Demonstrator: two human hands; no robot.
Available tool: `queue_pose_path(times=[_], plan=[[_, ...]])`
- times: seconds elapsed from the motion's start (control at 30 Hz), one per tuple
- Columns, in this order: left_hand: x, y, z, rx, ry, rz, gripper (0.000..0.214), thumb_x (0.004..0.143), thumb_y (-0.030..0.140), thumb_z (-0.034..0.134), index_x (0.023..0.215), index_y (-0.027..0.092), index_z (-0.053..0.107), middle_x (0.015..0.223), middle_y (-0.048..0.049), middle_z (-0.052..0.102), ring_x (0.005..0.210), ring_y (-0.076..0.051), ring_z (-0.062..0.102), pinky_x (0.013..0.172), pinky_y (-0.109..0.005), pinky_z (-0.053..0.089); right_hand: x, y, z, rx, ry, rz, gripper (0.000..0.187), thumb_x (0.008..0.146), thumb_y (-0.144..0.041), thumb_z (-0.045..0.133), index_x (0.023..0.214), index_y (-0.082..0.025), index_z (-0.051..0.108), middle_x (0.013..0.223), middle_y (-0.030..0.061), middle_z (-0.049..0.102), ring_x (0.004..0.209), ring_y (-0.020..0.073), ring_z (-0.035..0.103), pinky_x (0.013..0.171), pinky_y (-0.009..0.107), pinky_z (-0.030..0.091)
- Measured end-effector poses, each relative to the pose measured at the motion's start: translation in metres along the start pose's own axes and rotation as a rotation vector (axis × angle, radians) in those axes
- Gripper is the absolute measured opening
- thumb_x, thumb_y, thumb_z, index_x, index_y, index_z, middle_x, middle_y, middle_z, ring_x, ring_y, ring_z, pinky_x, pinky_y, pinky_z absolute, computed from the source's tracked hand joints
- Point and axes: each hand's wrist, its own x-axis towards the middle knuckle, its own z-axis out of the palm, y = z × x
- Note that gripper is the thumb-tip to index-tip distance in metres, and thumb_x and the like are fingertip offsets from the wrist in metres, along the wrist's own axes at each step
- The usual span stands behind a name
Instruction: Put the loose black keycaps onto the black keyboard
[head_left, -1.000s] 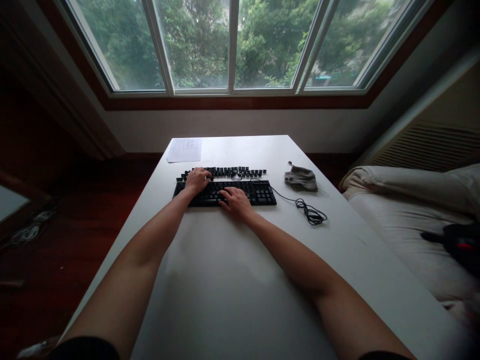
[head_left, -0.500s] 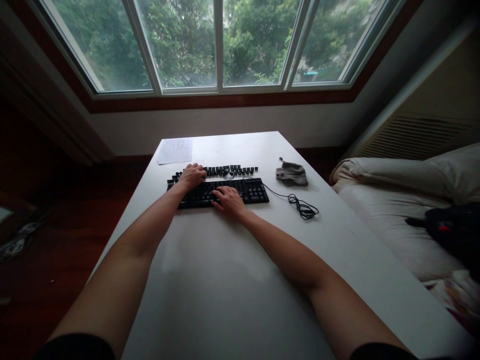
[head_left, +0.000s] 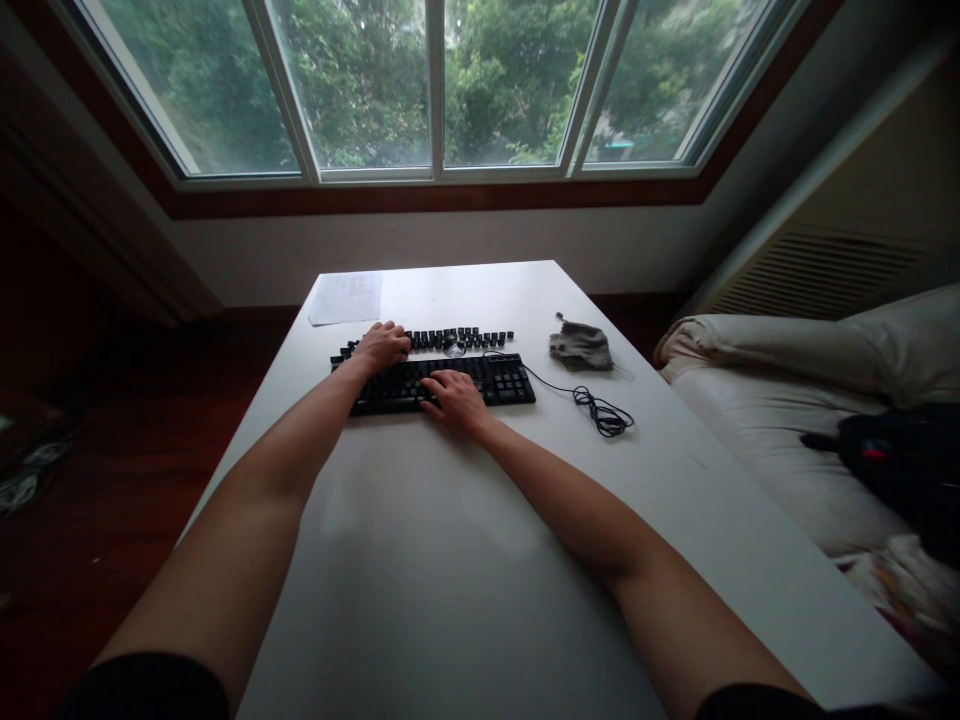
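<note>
A black keyboard point(head_left: 506, 382) lies across the white table. Behind it stand loose black keycaps point(head_left: 466, 338) in rows. My left hand point(head_left: 382, 346) is over the keyboard's left part, beside the keycaps, with its fingers curled downward and together. Whatever its fingertips hold is too small and dark to make out. On the middle of the keyboard rests my right hand point(head_left: 456, 398), fingers spread over the keys and thumb at the front edge. Between keycaps and keyboard sits a small clear object point(head_left: 454, 350), its kind unclear.
The keyboard's cable point(head_left: 604, 414) lies bundled on the right. Behind it is a crumpled grey cloth pouch point(head_left: 581, 346). A sheet of paper point(head_left: 346, 298) lies at the table's far left corner. A cream sofa point(head_left: 765, 400) stands right of the table point(head_left: 420, 570), below a window.
The view has shifted slightly, moving the table and everything on it a little left in the picture. Both hands keep nearly the same places over the keyboard.
</note>
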Motion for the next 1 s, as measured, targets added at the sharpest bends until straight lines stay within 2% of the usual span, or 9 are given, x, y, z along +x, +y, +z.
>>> queue_pose_path(times=[0.37, 0.5, 0.67, 0.8, 1.0], plan=[[0.004, 0.0, -0.002, 0.054, -0.042, 0.045, 0.016, 0.085, 0.027, 0.07, 0.099, 0.025, 0.078, 0.112, -0.009, 0.069, 0.113, -0.03, 0.055, 0.097, -0.043, 0.041, 0.0, 0.002, 0.002, 0.008, 0.005, -0.003, 0.047, 0.101, -0.047, 0.058, 0.142, -0.023, 0.061, 0.144, 0.0142, 0.059, 0.133, 0.0309, 0.049, 0.112, 0.046, 0.035], [0.001, 0.001, -0.006, 0.03, 0.028, 0.03, 0.016, 0.088, 0.028, 0.069, 0.1, 0.024, 0.078, 0.111, -0.0104, 0.068, 0.113, -0.031, 0.055, 0.096, -0.045, 0.042, 0.0, 0.002, 0.002, 0.009, 0.006, 0.003, 0.046, 0.101, -0.047, 0.057, 0.141, -0.024, 0.062, 0.144, 0.0141, 0.059, 0.133, 0.0309, 0.049, 0.112, 0.047, 0.035], [-0.011, -0.004, -0.024, -0.057, 0.11, 0.031, 0.019, 0.091, 0.034, 0.068, 0.104, 0.023, 0.078, 0.111, -0.0098, 0.068, 0.111, -0.03, 0.055, 0.096, -0.044, 0.042, -0.001, 0.0, 0.001, 0.014, 0.008, 0.003, 0.047, 0.102, -0.047, 0.057, 0.141, -0.023, 0.062, 0.144, 0.0141, 0.059, 0.134, 0.0308, 0.048, 0.113, 0.046, 0.034], [-0.026, -0.005, -0.035, -0.187, 0.048, 0.141, 0.017, 0.092, 0.035, 0.067, 0.097, 0.024, 0.079, 0.101, -0.0067, 0.07, 0.099, -0.024, 0.06, 0.09, -0.037, 0.044, -0.001, 0.0, 0.002, 0.012, 0.023, 0.002, 0.046, 0.102, -0.047, 0.057, 0.141, -0.023, 0.062, 0.144, 0.0144, 0.059, 0.133, 0.031, 0.049, 0.112, 0.046, 0.034], [-0.047, 0.005, -0.029, -0.361, -0.097, 0.196, 0.02, 0.091, 0.04, 0.068, 0.093, 0.024, 0.08, 0.095, -0.0044, 0.07, 0.085, -0.019, 0.064, 0.076, -0.03, 0.046, 0.0, 0.002, 0.004, 0.021, 0.036, -0.02, 0.047, 0.102, -0.048, 0.057, 0.141, -0.022, 0.062, 0.143, 0.0154, 0.059, 0.133, 0.0316, 0.049, 0.111, 0.047, 0.035]])
